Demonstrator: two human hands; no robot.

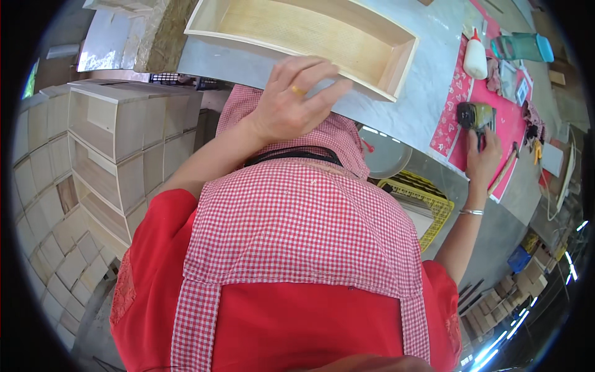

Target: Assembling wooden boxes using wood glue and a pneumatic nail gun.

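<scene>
A long, shallow box of pale wood [297, 30] lies on the worktable with its hollow side up. My left hand [296, 102] hovers at the box's near wall, fingers bent and apart, holding nothing; whether a fingertip touches the wall I cannot tell. Over on the right, my right hand [484, 155] is closed round the dark handle of a hand tool with a black and yellowish head [476, 115]. The tool is over a pink and red sheet [449, 127] on the tabletop. Its exact kind is unclear, as my fingers cover part of it.
Beyond the tool stand a white glue bottle with a red tip [475, 57] and a teal bottle [522, 48]. Stacked wooden boxes [118, 124] rise at my left. Below the table edge are a round metal basin [387, 155] and a yellow crate [439, 208].
</scene>
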